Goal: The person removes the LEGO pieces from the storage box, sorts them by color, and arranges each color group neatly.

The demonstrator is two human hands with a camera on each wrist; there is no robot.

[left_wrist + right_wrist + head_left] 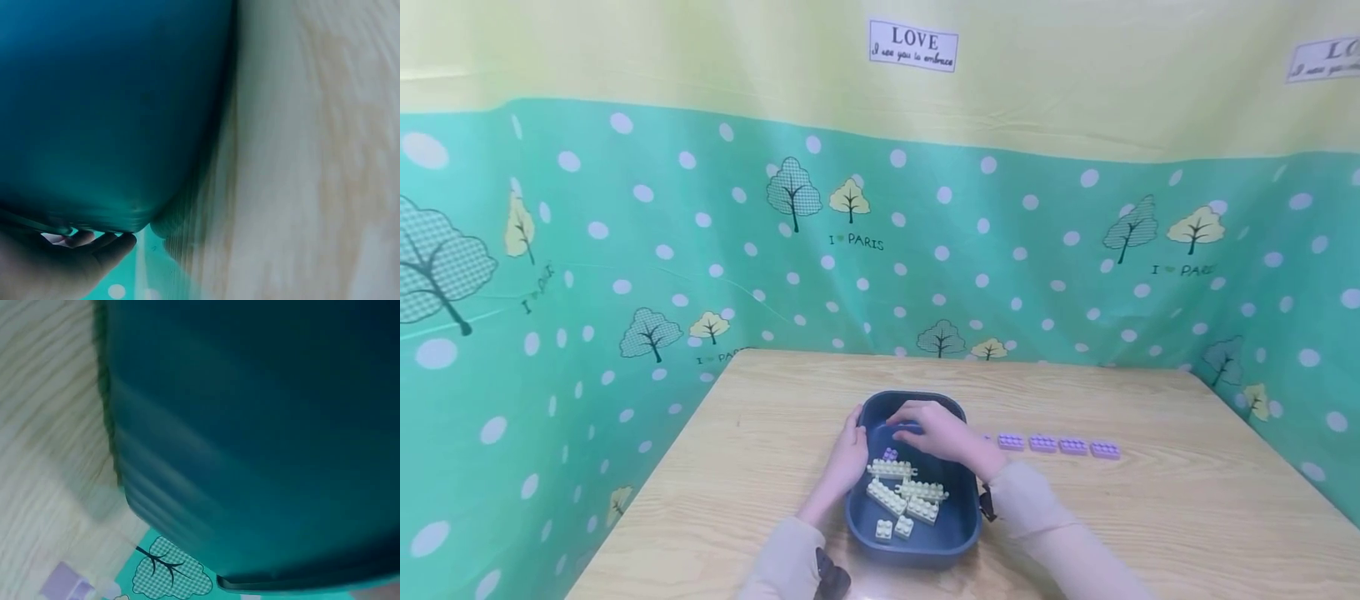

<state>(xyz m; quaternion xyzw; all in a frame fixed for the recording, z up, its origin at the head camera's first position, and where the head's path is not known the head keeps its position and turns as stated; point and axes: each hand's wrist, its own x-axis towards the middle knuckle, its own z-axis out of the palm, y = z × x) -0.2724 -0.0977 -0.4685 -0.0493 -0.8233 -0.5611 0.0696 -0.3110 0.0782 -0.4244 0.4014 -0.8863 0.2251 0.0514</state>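
A dark blue plastic box (913,550) stands on the table in the head view. My left hand (848,454) holds its left wall at the rim; in the left wrist view, the fingers (115,250) lie along the outside just under the rim. Over the far part of the box hovers my right hand (936,432), thumb and fingers apart with nothing seen between them. Inside the box lie several cream building bricks (887,497), long and small, and a small purple building brick (890,454). The right wrist view shows mostly the outer wall of the box (237,450).
Several purple building bricks (1042,443) form a row on the wooden table (1150,517) to the right of the box; the row's left end is partly hidden by my right arm. A green and yellow patterned curtain (1000,250) hangs behind the table and along both sides.
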